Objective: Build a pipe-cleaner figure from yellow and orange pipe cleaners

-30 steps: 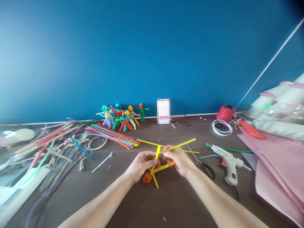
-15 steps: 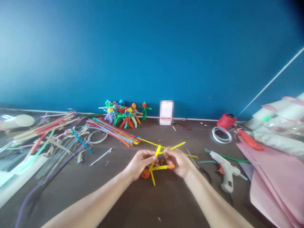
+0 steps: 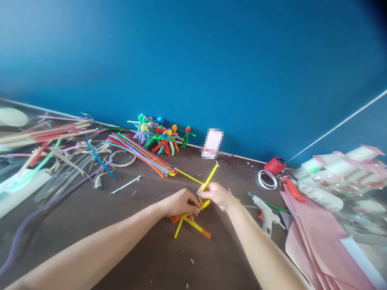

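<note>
Over the dark table, a yellow and orange pipe-cleaner figure (image 3: 193, 224) is pinched in my left hand (image 3: 183, 202), whose closed fingers cover its middle. Two yellow limbs stick out below, one tipped in orange, and part of an orange ball shows under the hand. My right hand (image 3: 219, 195) is closed on a yellow pipe cleaner (image 3: 210, 177) that points up and away. Its lower part meets the figure between the two hands, where a thicker yellow piece shows. Fingers hide the exact join.
Bundled pipe cleaners (image 3: 143, 155) lie behind my left hand, with several finished figures (image 3: 163, 135) by the wall. A glue gun (image 3: 266, 215), red thread spool (image 3: 275, 165) and pink sheets (image 3: 305, 237) are at right. Loose strips (image 3: 60, 149) clutter the left.
My right hand has swung the yellow pipe cleaner from pointing right to pointing up and away. The figure has turned in my left hand, its orange-tipped limb now lower. The camera view has tilted.
</note>
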Tool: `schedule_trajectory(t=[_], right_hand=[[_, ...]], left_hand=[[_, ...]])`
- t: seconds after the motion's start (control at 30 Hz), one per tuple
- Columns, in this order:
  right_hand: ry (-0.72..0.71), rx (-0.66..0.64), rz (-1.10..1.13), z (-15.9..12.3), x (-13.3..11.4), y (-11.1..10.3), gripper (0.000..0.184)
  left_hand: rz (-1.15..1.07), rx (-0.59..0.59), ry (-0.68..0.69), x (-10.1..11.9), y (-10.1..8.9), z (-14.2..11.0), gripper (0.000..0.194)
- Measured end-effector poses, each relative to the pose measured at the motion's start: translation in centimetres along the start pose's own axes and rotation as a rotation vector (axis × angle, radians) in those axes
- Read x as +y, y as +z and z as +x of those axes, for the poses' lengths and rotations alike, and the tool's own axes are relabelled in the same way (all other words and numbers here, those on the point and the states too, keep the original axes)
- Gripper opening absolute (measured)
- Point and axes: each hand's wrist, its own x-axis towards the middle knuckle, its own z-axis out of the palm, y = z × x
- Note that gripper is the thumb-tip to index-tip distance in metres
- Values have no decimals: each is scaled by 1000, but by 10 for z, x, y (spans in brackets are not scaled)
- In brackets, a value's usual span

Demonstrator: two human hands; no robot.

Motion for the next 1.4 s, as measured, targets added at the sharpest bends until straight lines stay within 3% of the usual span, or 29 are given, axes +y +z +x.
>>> schedule_trajectory(t=[0.13,0.27,0.33,0.4,0.5,0.57,0.7,0.83,1.0,1.27,1.33,1.4], right_hand=[[-120,137,-308,-14,-26,10,6],[-571,354,-861,-36,-31,25,12],[-713,371,-902,-46,-23,29,15],[-759,418,-830,-52,-12,30,17],[-671,529,-625,-54,5,31,15],[-525,566,-468,-52,14,31,14],[-240,522,-42,-46,25,33,18],[-104,405,212,-39,31,30,17],[-23,241,136,-28,22,19,16],[84,-85,-266,-9,-28,2,4],[86,-101,-395,-8,-38,6,8],[47,-37,-530,-13,-43,15,11]], left_hand=[[21,108,36,2,5,2,14],[-147,203,57,4,5,3,18],[-211,219,67,4,3,2,21],[-253,208,89,4,0,1,23],[-291,163,122,4,-3,-1,25],[-320,139,132,3,-4,-1,27],[-387,81,147,1,-7,-1,27],[-438,7,141,-4,-11,0,25],[-391,-95,93,-7,-13,2,23],[-99,-197,20,-3,-12,2,16],[-45,-178,7,-3,-9,2,14],[-31,-114,-1,-1,-6,3,11]])
